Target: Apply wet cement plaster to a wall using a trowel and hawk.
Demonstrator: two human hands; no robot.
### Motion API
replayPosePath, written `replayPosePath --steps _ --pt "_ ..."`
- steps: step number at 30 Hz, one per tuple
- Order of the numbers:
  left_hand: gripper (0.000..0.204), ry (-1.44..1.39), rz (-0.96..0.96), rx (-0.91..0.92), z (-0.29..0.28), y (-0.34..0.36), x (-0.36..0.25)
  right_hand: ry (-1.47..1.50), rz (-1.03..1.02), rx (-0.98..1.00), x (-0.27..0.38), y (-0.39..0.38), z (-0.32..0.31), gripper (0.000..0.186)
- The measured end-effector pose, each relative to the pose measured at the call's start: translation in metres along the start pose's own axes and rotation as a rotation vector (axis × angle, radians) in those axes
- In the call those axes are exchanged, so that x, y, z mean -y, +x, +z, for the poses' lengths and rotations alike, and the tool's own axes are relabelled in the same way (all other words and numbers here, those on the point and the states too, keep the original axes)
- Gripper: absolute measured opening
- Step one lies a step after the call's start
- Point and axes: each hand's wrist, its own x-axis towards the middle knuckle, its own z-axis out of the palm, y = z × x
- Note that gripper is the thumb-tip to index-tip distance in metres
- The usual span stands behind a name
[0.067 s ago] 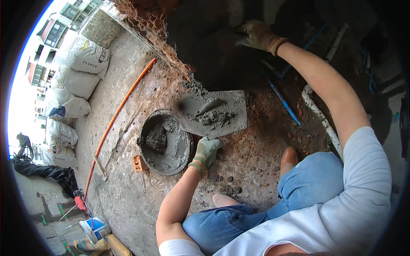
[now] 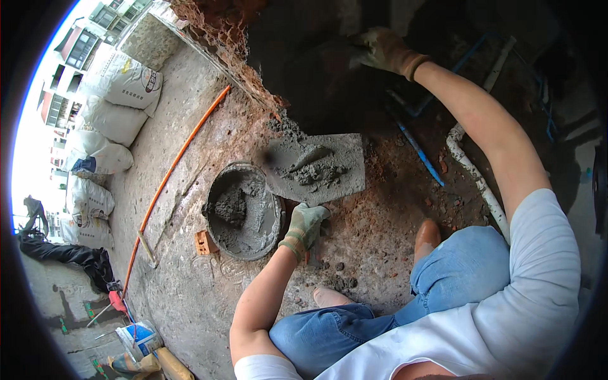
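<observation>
My left hand (image 2: 306,225), in a pale green knit glove, is closed under the near edge of a square mortar board (image 2: 351,164), holding it. Wet grey mortar (image 2: 313,174) lies heaped on the board. A round bucket (image 2: 213,228) with grey mortar inside stands just left of it, partly behind the board's edge. My right hand (image 2: 389,54), also gloved, reaches up into the dark area beside the crumbly red brickwork (image 2: 218,35); its fingertips are blurred in shadow, so what they touch or hold is unclear.
White sacks (image 2: 107,123) are stacked at left. An orange hose (image 2: 174,164) crosses the floor near a brick (image 2: 204,242). A blue pipe (image 2: 421,152) and white pipe (image 2: 475,171) lie at right. Black cloth (image 2: 69,259) and a white-blue bucket (image 2: 139,339) sit at lower left.
</observation>
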Motion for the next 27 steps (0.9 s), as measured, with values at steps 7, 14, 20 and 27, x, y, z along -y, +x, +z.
replayPosePath --steps 7,14,20,27 --pt "0.017 -0.018 0.005 -0.044 -0.005 0.005 0.002 -0.108 -0.038 -0.351 0.034 0.004 -0.051 0.034" --pt "0.015 0.004 -0.005 -0.004 0.008 0.009 -0.001 -0.35 -0.247 -0.349 0.037 -0.059 0.012 0.033" --pt "0.013 -0.028 0.004 -0.029 0.006 -0.003 -0.005 -0.341 0.128 0.305 0.088 -0.052 0.048 0.039" --pt "0.019 -0.021 -0.02 0.006 -0.002 0.0 -0.006 -0.332 0.153 0.399 0.07 0.009 -0.012 0.044"
